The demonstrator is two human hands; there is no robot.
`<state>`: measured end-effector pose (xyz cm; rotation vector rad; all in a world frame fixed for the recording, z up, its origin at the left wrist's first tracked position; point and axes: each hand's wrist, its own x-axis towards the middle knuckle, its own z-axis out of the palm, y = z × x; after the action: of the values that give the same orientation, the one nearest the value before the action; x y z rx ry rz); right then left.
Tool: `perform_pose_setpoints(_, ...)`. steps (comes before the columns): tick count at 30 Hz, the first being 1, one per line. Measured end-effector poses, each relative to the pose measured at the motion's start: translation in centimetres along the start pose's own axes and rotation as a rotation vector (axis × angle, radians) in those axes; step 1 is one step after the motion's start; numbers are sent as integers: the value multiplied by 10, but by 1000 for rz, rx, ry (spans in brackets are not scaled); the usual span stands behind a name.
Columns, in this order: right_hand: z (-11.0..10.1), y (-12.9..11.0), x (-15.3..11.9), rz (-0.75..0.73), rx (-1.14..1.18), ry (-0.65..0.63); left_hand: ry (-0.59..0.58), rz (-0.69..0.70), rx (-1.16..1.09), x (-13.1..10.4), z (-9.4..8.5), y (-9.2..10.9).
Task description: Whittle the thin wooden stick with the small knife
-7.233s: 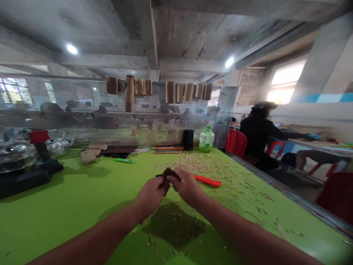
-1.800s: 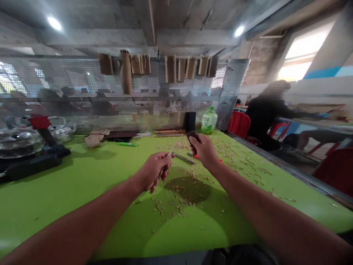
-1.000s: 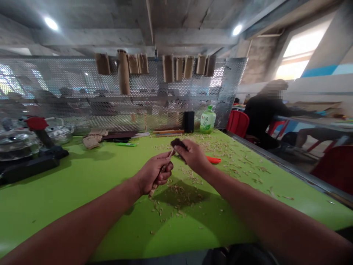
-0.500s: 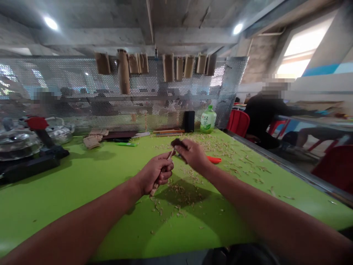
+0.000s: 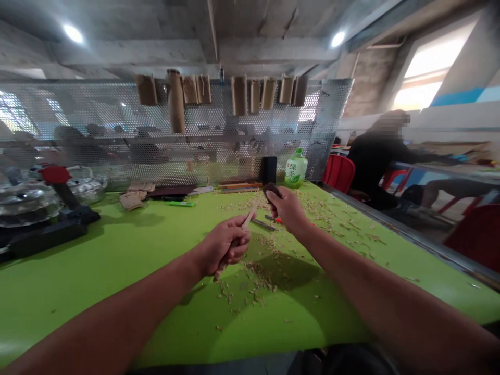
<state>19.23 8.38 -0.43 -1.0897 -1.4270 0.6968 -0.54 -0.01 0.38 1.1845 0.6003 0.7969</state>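
Observation:
My left hand is closed round a pale, slim wooden stick. The upper end points up and away to the right, and the lower end shows below my fist. My right hand pinches a dark brown flat piece that looks like folded sandpaper, thumb on top. This piece is apart from the stick, above and right of its tip. Between the hands on the table lies a grey blade-like tool. An orange-red handle shows partly behind my right hand.
Wood shavings litter the green table. A green-capped bottle and black box stand at the back before a perforated metal screen. A black-and-red device stands left. Another person sits at right.
My right hand has moved right and slightly up with the brown piece, off the stick's tip. More of the stick and the grey tool now show. My left hand has barely shifted.

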Motion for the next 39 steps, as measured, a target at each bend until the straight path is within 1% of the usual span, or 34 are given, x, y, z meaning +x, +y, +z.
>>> perform_pose_setpoints(1,-3,1,2,30,69,18,-11,13,-4,-1,0,0)
perform_pose_setpoints(3,-5,-2,2,50,168,17,2,50,-18,-2,0,0)
perform_pose_setpoints(6,-1,-9,-7,23,238,-41,41,101,-18,-3,-2,-1)
perform_pose_setpoints(9,3,-14,-13,11,305,-84,50,126,29,-3,-1,-1)
perform_pose_setpoints(12,2,-13,-13,18,383,-62,82,145,78,-2,0,-2)
perform_pose_setpoints(13,0,-14,-13,-1,409,-41,99,148,90,-1,-1,-2)
perform_pose_setpoints(15,-2,-16,-14,-86,436,-6,137,151,113,1,-1,-3)
perform_pose_setpoints(16,-2,-19,-16,-139,428,-5,155,150,125,3,-2,-4)
perform_pose_setpoints(18,-2,-25,-21,-220,357,-41,184,144,147,5,-4,-6)
perform_pose_setpoints(21,3,-29,-28,-246,166,-101,196,129,187,5,-5,-8)
perform_pose_setpoints(24,11,-25,-32,-202,24,-118,201,102,257,5,-5,-9)
perform_pose_setpoints(25,14,-22,-33,-181,-3,-165,211,97,279,6,-5,-10)
perform_pose_setpoints(28,18,-16,-36,-109,-12,-405,257,132,322,10,-9,-12)
perform_pose_setpoints(29,18,-15,-35,-83,7,-462,271,155,326,11,-11,-12)
perform_pose_setpoints(30,18,-14,-34,-55,33,-476,286,179,321,12,-14,-11)
perform_pose_setpoints(32,14,-12,-30,1,61,-412,328,212,272,14,-19,-10)
perform_pose_setpoints(34,12,-9,-27,33,38,-359,404,215,194,13,-23,-8)
perform_pose_setpoints(35,12,-8,-26,46,14,-372,440,198,167,13,-25,-7)
perform_pose_setpoints(36,13,-6,-27,57,-15,-414,460,173,155,12,-25,-7)
perform_pose_setpoints(39,22,-5,-38,69,-88,-568,452,102,205,12,-24,-9)
